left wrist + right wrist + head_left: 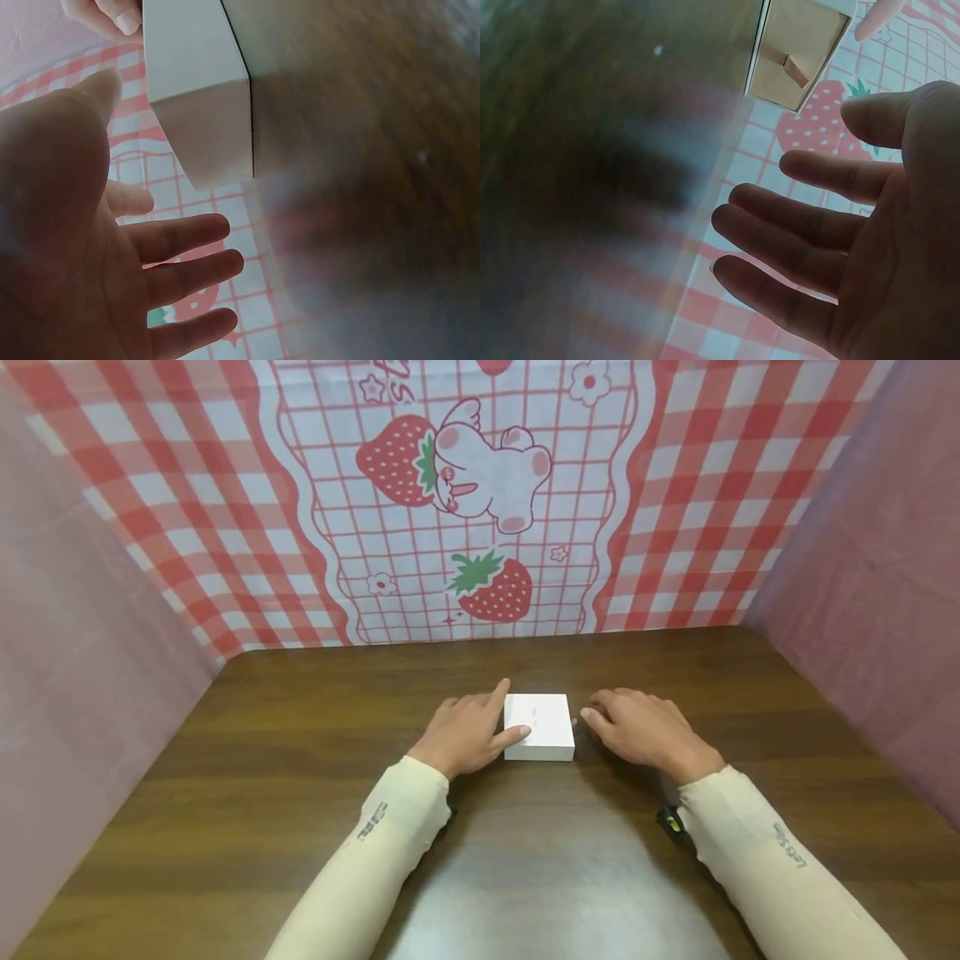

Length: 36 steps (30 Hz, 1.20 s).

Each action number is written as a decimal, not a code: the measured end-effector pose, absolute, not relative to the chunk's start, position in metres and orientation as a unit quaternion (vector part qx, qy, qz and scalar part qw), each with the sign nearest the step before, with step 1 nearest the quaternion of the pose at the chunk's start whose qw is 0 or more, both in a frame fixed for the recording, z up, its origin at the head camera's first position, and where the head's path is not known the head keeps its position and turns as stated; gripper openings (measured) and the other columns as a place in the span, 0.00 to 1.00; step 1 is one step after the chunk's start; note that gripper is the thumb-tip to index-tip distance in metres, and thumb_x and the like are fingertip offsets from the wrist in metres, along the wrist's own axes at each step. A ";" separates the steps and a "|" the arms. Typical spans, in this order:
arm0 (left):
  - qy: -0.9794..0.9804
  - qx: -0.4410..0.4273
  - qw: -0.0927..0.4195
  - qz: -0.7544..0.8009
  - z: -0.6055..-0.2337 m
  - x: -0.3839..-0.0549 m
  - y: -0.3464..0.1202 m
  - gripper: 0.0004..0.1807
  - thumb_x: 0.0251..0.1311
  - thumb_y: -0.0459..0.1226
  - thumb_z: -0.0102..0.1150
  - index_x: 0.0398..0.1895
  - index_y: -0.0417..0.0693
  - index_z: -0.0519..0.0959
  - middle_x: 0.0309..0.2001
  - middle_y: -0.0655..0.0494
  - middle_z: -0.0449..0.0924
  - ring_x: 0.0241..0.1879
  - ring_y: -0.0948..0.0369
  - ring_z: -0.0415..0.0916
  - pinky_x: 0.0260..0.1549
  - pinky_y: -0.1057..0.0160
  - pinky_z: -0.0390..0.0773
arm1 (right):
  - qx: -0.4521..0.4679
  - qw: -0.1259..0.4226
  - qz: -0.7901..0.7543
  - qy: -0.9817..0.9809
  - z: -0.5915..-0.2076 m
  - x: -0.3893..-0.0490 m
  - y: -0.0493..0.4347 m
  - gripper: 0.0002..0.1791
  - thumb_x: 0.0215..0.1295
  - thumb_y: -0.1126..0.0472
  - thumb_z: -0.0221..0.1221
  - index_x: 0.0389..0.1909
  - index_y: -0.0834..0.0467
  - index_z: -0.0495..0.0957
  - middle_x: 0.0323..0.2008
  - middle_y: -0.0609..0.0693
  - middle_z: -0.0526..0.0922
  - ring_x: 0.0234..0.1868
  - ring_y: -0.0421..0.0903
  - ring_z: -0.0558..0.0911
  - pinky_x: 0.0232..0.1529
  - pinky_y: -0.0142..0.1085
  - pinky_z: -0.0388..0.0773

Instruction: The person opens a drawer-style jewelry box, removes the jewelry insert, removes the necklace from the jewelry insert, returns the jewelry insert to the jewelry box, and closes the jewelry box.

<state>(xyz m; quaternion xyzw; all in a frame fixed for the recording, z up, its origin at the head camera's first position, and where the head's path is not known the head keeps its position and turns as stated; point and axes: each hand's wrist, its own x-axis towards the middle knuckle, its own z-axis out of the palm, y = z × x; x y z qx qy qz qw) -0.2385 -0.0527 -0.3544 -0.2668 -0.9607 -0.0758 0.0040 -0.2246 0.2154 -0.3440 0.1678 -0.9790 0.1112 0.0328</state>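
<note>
A small white box [540, 723] lies on the table, faint print on its top. In the right wrist view its end face [780, 64] is tan inside a white frame, with a small tab [796, 71] sticking out. My left hand [468, 735] is at the box's left side; its thumb overlaps the top in the head view, its index finger points past the far left corner. The left wrist view shows the left fingers [196, 277] spread beside the box. To the right of the box, my right hand [645, 727] holds nothing, fingers loosely bent, thumb towards the tab.
The brown wooden table [300, 827] has a back edge against a red-and-white checked cloth [690, 510] printed with strawberries. Pink cloth walls [847, 568] stand at both sides. Dark straps [672, 823] show under the cream sleeves [780, 852].
</note>
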 end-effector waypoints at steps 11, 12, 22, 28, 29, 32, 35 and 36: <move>-0.957 -0.281 0.020 -0.066 -0.351 -0.237 -0.056 0.45 0.68 0.66 0.44 0.77 0.46 0.58 0.65 0.49 0.75 0.62 0.53 0.74 0.60 0.44 0.69 | 0.170 0.038 0.111 -0.979 -0.348 -0.218 0.210 0.23 0.73 0.50 0.55 0.60 0.60 0.79 0.54 0.56 0.83 0.54 0.57 0.81 0.49 0.61 0.75; -0.956 -0.283 0.023 -0.068 -0.352 -0.237 -0.056 0.44 0.68 0.66 0.45 0.77 0.47 0.59 0.64 0.49 0.76 0.61 0.53 0.75 0.59 0.46 0.71 | 0.170 0.040 0.110 -0.978 -0.348 -0.218 0.210 0.22 0.73 0.50 0.55 0.60 0.60 0.79 0.54 0.56 0.83 0.54 0.56 0.81 0.49 0.61 0.75; -0.955 -0.282 0.011 -0.088 -0.361 -0.232 -0.055 0.45 0.67 0.67 0.46 0.76 0.48 0.62 0.65 0.49 0.74 0.63 0.53 0.72 0.59 0.44 0.70 | 0.190 0.049 0.092 -0.976 -0.355 -0.215 0.209 0.21 0.71 0.50 0.59 0.57 0.58 0.81 0.49 0.53 0.85 0.49 0.54 0.83 0.42 0.58 0.78; -0.953 -0.292 0.018 -0.073 -0.360 -0.232 -0.049 0.44 0.66 0.67 0.48 0.75 0.49 0.64 0.62 0.49 0.78 0.59 0.54 0.76 0.56 0.46 0.73 | 0.182 0.048 0.083 -0.979 -0.346 -0.215 0.212 0.21 0.69 0.49 0.61 0.57 0.57 0.81 0.49 0.52 0.85 0.47 0.52 0.83 0.40 0.54 0.79; -0.953 -0.294 0.015 -0.069 -0.360 -0.232 -0.048 0.44 0.66 0.67 0.48 0.75 0.49 0.64 0.62 0.49 0.77 0.59 0.53 0.75 0.57 0.46 0.72 | 0.179 0.047 0.081 -0.979 -0.345 -0.215 0.214 0.21 0.69 0.49 0.61 0.57 0.57 0.81 0.49 0.52 0.85 0.47 0.51 0.83 0.40 0.54 0.79; -0.955 -0.291 0.011 -0.060 -0.359 -0.230 -0.046 0.43 0.66 0.67 0.49 0.75 0.50 0.65 0.62 0.48 0.77 0.60 0.53 0.75 0.59 0.45 0.70 | 0.182 0.046 0.079 -0.979 -0.343 -0.215 0.215 0.20 0.69 0.49 0.60 0.56 0.56 0.82 0.48 0.51 0.85 0.47 0.51 0.83 0.39 0.54 0.78; -0.956 -0.288 0.011 -0.055 -0.358 -0.229 -0.045 0.42 0.66 0.66 0.50 0.74 0.49 0.66 0.62 0.48 0.77 0.61 0.53 0.74 0.59 0.46 0.70 | 0.188 0.042 0.082 -0.978 -0.344 -0.216 0.215 0.20 0.69 0.49 0.60 0.54 0.56 0.82 0.45 0.49 0.85 0.44 0.49 0.83 0.37 0.53 0.78; -0.956 -0.288 0.011 -0.055 -0.358 -0.228 -0.045 0.42 0.66 0.66 0.50 0.74 0.49 0.66 0.62 0.48 0.77 0.61 0.53 0.74 0.59 0.46 0.70 | 0.189 0.041 0.082 -0.978 -0.344 -0.216 0.215 0.19 0.69 0.49 0.60 0.54 0.56 0.82 0.45 0.49 0.85 0.43 0.49 0.83 0.36 0.52 0.78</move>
